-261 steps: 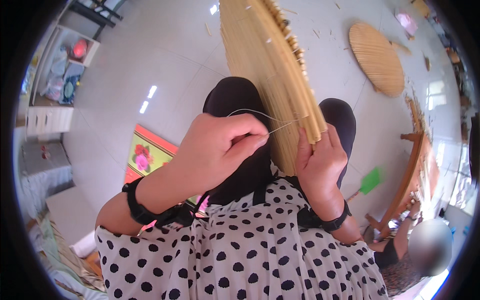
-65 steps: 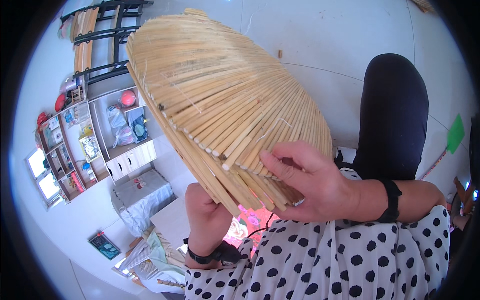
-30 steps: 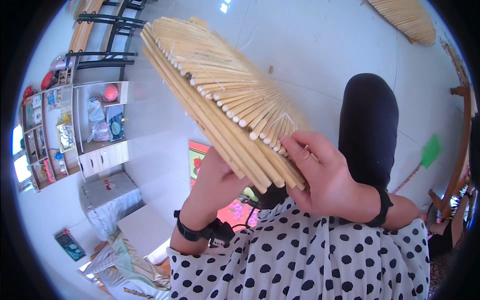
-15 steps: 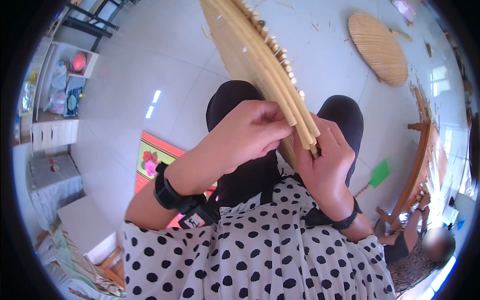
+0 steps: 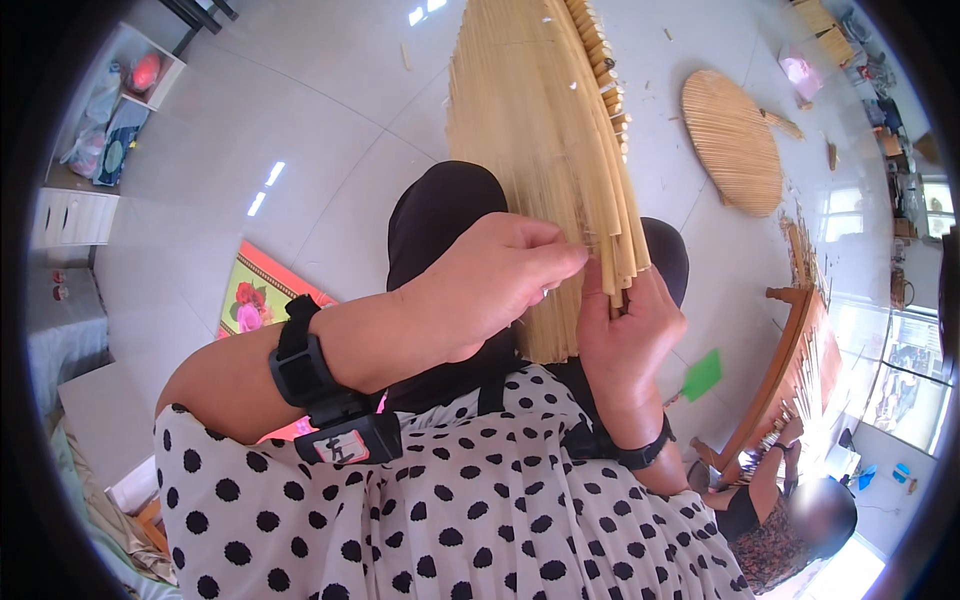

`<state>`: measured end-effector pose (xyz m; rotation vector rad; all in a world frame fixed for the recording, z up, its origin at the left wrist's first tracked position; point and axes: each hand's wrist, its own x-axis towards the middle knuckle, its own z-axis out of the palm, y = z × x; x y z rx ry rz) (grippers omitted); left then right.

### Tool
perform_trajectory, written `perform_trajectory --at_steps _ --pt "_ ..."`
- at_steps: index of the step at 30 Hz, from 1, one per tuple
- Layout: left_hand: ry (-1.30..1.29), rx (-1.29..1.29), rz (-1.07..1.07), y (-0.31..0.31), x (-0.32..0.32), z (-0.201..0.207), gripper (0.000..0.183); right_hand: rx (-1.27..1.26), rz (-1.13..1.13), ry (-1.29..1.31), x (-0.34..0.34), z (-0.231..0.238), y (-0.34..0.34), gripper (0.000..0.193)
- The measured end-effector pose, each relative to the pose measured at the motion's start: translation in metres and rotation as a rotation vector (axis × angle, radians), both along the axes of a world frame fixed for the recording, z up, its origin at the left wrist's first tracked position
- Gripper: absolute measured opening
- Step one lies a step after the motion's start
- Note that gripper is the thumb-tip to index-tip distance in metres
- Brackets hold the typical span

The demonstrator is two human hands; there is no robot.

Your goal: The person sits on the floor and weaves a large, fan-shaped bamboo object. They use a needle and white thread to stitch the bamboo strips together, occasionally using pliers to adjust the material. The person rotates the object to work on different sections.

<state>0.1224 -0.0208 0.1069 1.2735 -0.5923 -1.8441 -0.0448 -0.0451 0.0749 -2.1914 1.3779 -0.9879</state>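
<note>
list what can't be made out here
Head view: stick panel, far end cut off by the top edge.
Head view: right hand, some fingers hidden behind the panel.
Head view: left hand, too small to tell whether it pinches anything.
Head view: flowered board, partly hidden by left forearm.

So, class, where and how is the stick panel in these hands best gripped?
Probably at the right edge of the stick panel, near the wearer, coming from the right, thumb and fingers on either side, as the right hand has it. Free stick ends form a narrow stack there; the broad face looks harder to grasp.
</note>
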Motion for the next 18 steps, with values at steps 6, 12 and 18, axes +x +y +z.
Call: perform_trajectory --at_steps 6,12,18 --pt "-0.036 0.042 0.032 0.017 0.006 0.019 0.034 -0.032 -0.057 0.082 0.002 0.001 -0.008 0.015" --pt "-0.465 -0.395 -0.016 0.046 0.043 0.040 0.032 -0.144 -0.101 0.110 -0.014 -0.009 -0.037 0.017" --pt "-0.532 -0.795 0.538 0.015 0.082 0.052 0.022 -0.062 -0.132 0.023 -0.021 -0.005 -0.048 0.020"
